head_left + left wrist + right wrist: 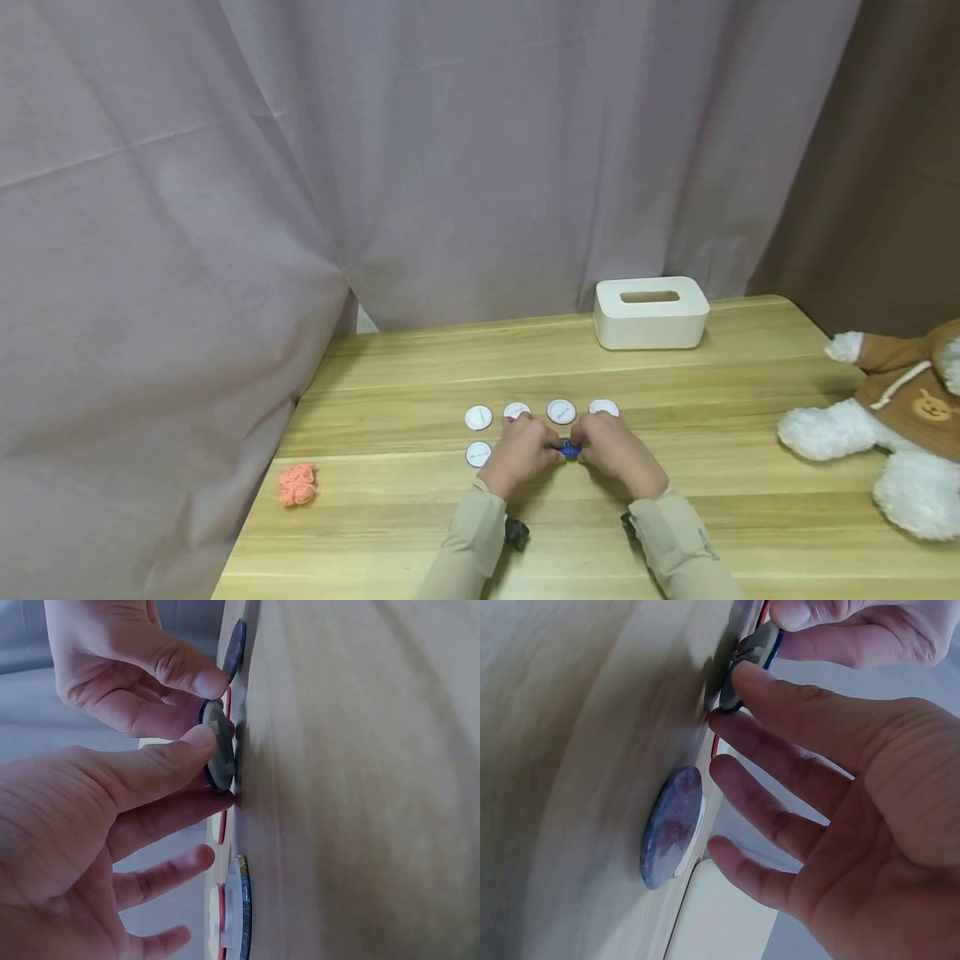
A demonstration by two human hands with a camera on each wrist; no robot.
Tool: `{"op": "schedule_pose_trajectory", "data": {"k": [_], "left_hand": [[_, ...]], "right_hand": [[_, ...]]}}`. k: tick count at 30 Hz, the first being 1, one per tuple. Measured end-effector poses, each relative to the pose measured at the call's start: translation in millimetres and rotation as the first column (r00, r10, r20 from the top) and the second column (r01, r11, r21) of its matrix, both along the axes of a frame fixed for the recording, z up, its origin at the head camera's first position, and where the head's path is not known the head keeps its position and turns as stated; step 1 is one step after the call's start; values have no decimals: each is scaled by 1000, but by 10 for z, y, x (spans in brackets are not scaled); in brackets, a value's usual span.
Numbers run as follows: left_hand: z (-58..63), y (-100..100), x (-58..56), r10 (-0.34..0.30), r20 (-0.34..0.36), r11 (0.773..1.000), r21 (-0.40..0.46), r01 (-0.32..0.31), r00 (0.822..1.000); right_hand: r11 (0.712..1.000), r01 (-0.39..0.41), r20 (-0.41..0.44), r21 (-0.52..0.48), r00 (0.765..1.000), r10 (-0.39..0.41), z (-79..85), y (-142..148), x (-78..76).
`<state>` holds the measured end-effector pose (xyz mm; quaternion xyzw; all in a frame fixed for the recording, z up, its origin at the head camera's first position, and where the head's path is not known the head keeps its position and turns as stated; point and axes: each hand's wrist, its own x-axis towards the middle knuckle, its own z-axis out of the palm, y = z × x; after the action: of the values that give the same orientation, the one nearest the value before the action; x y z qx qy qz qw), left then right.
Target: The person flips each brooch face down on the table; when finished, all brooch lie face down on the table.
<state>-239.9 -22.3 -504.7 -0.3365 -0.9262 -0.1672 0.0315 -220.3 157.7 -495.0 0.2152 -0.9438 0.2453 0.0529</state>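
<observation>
Both hands meet over one small round badge [569, 450], whose upper face looks blue in the head view. My left hand [522, 454] pinches one side between thumb and finger, its other fingers spread apart in the left wrist view. My right hand [611, 446] pinches the opposite side. The badge [219, 746] is tilted on edge close above the table, its grey back towards the wrist cameras. Around the hands lie several white-faced round badges, among them one at the back left [478, 417] and one between the hands [561, 411]. A patterned badge [671, 829] appears beside my right fingers.
A white tissue box [651, 333] stands at the back of the wooden table [390, 533]. To the left lies a small coral knitted piece [297, 485]. A plush toy in a brown hoodie [900, 408] sits at the right. Grey curtains [465, 167] hang behind.
</observation>
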Motion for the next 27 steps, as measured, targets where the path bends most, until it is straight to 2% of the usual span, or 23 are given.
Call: {"op": "schedule_pose_trajectory", "data": {"k": [5,11,16,22,27], "left_hand": [[18,-24,13,-12,-14,1000,19,12,1000],[5,-34,29,22,-22,999,33,-21,1000],[-2,-39,40,25,-72,998,64,-20,997],[-11,-24,25,29,-175,996,82,-15,984],[-17,-16,10,23,-162,996,86,-9,986]], "right_hand": [[1000,-15,20,-11,1000,16,19,22,-13],[999,-1,52,-32,999,3,49,39,11],[999,23,34,-45,999,-21,62,41,30],[998,-1,-18,-60,1000,0,36,29,16],[997,19,-29,-71,999,-21,17,16,1]]}}
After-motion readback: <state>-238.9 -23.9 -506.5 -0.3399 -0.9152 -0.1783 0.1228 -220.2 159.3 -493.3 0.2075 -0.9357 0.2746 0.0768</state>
